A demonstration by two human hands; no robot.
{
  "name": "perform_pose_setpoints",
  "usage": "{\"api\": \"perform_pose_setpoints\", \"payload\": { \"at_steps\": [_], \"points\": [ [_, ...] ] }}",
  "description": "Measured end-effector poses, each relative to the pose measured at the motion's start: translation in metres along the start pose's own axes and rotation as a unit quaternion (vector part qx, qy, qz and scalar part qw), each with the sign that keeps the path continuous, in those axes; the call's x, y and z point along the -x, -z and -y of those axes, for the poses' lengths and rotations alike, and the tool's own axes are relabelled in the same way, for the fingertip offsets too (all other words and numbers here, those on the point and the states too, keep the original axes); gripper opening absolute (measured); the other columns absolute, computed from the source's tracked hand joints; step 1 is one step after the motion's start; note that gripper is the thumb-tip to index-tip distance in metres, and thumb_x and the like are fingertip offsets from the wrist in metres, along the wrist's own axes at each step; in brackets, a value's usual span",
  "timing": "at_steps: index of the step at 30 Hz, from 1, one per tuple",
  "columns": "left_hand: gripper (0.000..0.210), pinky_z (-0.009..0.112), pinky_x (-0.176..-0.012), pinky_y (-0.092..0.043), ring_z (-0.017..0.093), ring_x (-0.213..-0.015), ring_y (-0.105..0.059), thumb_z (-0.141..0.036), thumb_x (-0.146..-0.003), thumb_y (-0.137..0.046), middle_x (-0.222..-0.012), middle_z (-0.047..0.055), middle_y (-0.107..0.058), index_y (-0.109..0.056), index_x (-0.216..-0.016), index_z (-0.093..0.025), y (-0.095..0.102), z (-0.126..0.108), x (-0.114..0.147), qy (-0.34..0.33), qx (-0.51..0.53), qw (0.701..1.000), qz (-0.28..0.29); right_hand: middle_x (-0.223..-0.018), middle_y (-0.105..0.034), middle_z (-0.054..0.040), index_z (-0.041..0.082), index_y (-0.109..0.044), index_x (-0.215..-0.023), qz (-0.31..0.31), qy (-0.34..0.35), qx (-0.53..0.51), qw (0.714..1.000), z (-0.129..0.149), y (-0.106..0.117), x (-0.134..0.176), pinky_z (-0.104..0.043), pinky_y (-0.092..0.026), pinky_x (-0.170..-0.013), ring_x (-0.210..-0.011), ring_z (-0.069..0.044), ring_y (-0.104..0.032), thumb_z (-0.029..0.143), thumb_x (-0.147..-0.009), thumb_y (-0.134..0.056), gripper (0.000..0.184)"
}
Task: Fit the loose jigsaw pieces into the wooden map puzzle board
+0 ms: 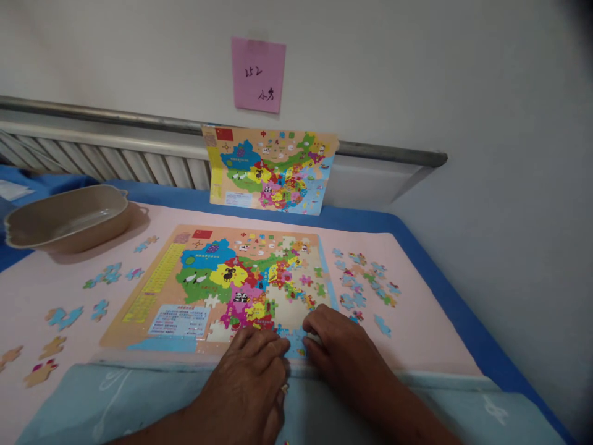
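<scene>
- The left hand (252, 377) and the right hand (340, 346) lie palm down at the near edge of the puzzle board (139, 309), fingertips meeting over a small blue piece (293, 346) at the board's lower rim; whether either hand pinches that piece or only presses on it cannot be told, since the fingers cover most of it.
- The step in hand looks like seating this blue piece into the bottom border of the map, next to a bare cream gap just above the fingers.
- The next move would call for a small turn or slide until the tabs line up, then a light press flat.
- The board is well over half filled: the western part is complete, while the eastern and southern parts still show holes.
- Loose pieces (365, 278) lie scattered just right of the board, and others (65, 316) well to its left.
- A reference picture (271, 170) leans against the wall behind, and a beige basin (69, 216) sits at far left.
</scene>
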State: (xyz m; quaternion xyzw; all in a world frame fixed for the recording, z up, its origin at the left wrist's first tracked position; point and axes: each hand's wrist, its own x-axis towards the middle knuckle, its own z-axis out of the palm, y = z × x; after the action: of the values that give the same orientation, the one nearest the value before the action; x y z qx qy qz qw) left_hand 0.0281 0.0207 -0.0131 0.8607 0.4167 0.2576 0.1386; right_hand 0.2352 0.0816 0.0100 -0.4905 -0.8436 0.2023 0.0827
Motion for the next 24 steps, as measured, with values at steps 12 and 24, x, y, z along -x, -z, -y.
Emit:
{"api": "perform_pose_setpoints", "payload": {
  "at_steps": [12,24],
  "points": [
    [0.018,0.051,-0.096,-0.044,0.028,-0.111,-0.059,-0.010,-0.077,-0.053,-0.124,0.007,-0.069,-0.059,-0.092,-0.018,0.0010,-0.0025,-0.0011,-0.006,-0.002,1.000,-0.011,-0.088,-0.060,-0.0018,0.019,-0.053,-0.083,-0.021,-0.007,-0.002,1.000,0.0007,-0.0028,-0.0014,-0.029,-0.034,-0.070,-0.080,-0.018,-0.053,0.006,-0.082,-0.064,0.017],
    [0.014,0.055,-0.100,-0.043,0.030,-0.115,-0.059,-0.014,-0.083,-0.052,-0.127,0.008,-0.068,-0.061,-0.093,-0.017,0.0047,-0.0022,-0.0014,0.012,-0.001,0.999,0.042,-0.087,-0.060,-0.0016,0.019,-0.055,-0.082,-0.011,-0.001,0.006,1.000,-0.0005,-0.0045,-0.0040,-0.029,-0.033,-0.070,-0.079,-0.018,-0.053,0.005,-0.082,-0.063,0.017]
  ]
}}
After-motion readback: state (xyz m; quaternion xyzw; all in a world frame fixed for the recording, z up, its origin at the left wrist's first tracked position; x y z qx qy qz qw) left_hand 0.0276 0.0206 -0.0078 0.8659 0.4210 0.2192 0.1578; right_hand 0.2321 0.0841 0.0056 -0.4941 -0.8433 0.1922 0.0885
